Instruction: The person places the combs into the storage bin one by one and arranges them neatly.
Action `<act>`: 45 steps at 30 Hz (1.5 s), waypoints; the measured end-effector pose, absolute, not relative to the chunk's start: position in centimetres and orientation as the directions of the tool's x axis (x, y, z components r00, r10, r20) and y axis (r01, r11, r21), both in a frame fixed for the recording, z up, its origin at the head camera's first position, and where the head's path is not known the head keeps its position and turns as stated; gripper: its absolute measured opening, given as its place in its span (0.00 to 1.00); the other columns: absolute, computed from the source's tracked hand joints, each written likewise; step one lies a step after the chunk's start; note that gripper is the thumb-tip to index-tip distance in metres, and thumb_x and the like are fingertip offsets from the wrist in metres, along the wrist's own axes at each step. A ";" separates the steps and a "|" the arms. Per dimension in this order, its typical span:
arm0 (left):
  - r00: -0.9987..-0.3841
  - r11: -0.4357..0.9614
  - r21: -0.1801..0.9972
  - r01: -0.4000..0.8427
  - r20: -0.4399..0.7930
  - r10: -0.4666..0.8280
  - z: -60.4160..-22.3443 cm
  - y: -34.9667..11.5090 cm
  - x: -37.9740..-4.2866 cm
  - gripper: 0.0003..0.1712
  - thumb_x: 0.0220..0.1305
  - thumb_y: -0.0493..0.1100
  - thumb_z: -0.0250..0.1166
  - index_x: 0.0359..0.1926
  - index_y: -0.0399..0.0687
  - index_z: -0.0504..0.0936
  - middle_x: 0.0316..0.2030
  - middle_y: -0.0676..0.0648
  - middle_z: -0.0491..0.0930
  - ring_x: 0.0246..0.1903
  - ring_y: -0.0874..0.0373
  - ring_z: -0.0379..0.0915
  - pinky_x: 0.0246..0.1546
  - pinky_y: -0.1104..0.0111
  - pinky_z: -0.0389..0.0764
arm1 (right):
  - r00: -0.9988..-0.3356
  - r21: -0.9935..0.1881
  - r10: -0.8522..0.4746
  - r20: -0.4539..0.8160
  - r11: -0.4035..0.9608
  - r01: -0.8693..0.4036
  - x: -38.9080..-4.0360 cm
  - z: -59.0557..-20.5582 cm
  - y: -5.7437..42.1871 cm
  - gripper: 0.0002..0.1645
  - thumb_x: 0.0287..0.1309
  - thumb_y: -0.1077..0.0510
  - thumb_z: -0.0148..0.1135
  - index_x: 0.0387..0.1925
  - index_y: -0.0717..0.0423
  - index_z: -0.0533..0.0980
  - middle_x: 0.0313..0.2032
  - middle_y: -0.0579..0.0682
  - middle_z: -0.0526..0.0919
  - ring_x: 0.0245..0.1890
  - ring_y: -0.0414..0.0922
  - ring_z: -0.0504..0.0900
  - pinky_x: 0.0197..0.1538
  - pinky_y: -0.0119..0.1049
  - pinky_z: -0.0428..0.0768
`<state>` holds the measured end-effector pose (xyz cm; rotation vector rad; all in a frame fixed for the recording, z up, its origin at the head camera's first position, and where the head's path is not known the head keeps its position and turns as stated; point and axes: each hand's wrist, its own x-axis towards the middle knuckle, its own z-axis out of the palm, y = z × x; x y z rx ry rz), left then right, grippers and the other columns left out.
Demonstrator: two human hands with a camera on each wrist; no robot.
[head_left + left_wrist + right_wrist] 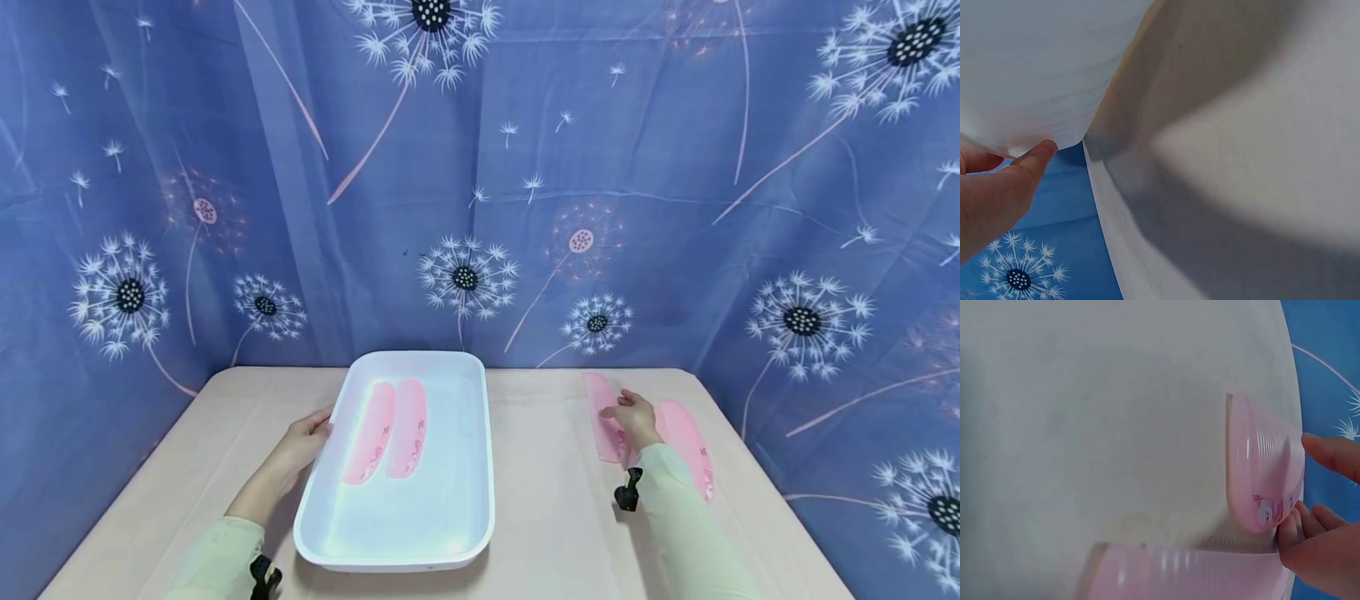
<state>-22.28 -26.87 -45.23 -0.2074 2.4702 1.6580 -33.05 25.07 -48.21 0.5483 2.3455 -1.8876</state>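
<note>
A white tray point(420, 525) holds two pink combs, one at its left point(371, 433) and one beside it point(408, 429). My left hand point(296, 446) grips the tray's left rim; in the left wrist view its fingertips point(1044, 150) lie against the outer wall. At the right, my right hand point(633, 417) pinches a pink comb point(602, 421) between thumb and fingers. The right wrist view shows the thumb by one edge of this comb point(1260, 462) and curled fingers at its printed spine. Another pink comb point(686, 442) lies just right of that hand, partly covered by the forearm.
A pale cloth-covered table point(540, 500) carries everything. Behind it and along both sides hangs a blue curtain point(360, 250) with dandelion prints. Small black devices sit at the left wrist point(264, 575) and the right wrist point(628, 492).
</note>
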 end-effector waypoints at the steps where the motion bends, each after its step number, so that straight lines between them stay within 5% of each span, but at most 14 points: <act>1: -0.977 0.373 0.905 -0.206 -0.210 -0.029 -45.2 -26.9 -22.3 0.29 0.76 0.40 0.41 0.73 0.35 0.50 0.69 0.29 0.54 0.67 0.33 0.53 0.67 0.44 0.56 | -0.933 -0.927 0.226 -0.281 0.186 0.324 -33.0 -48.2 25.0 0.47 0.56 0.69 0.59 0.74 0.62 0.49 0.69 0.65 0.56 0.66 0.60 0.60 0.62 0.54 0.69; 6: -0.979 0.366 0.910 -0.196 -0.200 -0.027 -45.3 -26.7 -22.2 0.29 0.76 0.39 0.42 0.73 0.34 0.51 0.68 0.29 0.55 0.67 0.33 0.53 0.67 0.45 0.57 | -0.934 -0.913 0.241 -0.265 0.248 0.323 -32.9 -48.4 24.8 0.48 0.53 0.69 0.61 0.73 0.63 0.51 0.69 0.66 0.57 0.62 0.58 0.63 0.57 0.51 0.71; 14: -0.979 0.374 0.906 -0.199 -0.202 -0.031 -45.1 -26.5 -22.1 0.29 0.76 0.40 0.42 0.72 0.34 0.51 0.68 0.28 0.55 0.67 0.32 0.52 0.67 0.44 0.56 | -0.934 -0.873 0.258 -0.249 0.357 0.331 -32.9 -48.5 24.5 0.50 0.50 0.69 0.64 0.72 0.64 0.51 0.70 0.67 0.56 0.68 0.62 0.57 0.68 0.55 0.63; 23: -0.980 0.370 0.909 -0.194 -0.197 -0.028 -45.2 -26.6 -22.1 0.29 0.76 0.39 0.43 0.72 0.33 0.51 0.68 0.28 0.55 0.67 0.32 0.52 0.67 0.44 0.56 | -0.930 -0.834 0.286 -0.230 0.434 0.340 -32.7 -48.1 23.8 0.50 0.48 0.68 0.67 0.71 0.66 0.54 0.67 0.69 0.59 0.65 0.64 0.60 0.65 0.56 0.66; 30: -0.980 0.368 0.910 -0.192 -0.195 -0.028 -45.2 -26.7 -22.1 0.29 0.76 0.39 0.42 0.72 0.33 0.51 0.68 0.28 0.55 0.67 0.33 0.52 0.67 0.45 0.56 | -0.932 -0.855 0.283 -0.226 0.400 0.329 -32.8 -47.9 23.9 0.47 0.47 0.70 0.64 0.69 0.68 0.56 0.67 0.70 0.60 0.59 0.63 0.69 0.57 0.53 0.74; 45: -0.979 0.371 0.906 -0.202 -0.199 -0.045 -45.2 -26.7 -22.2 0.29 0.76 0.40 0.42 0.72 0.33 0.51 0.68 0.28 0.55 0.67 0.33 0.51 0.68 0.45 0.54 | -0.931 -0.895 0.237 -0.277 0.289 0.340 -33.0 -47.9 24.4 0.46 0.52 0.68 0.61 0.71 0.66 0.53 0.67 0.71 0.58 0.63 0.65 0.65 0.61 0.59 0.71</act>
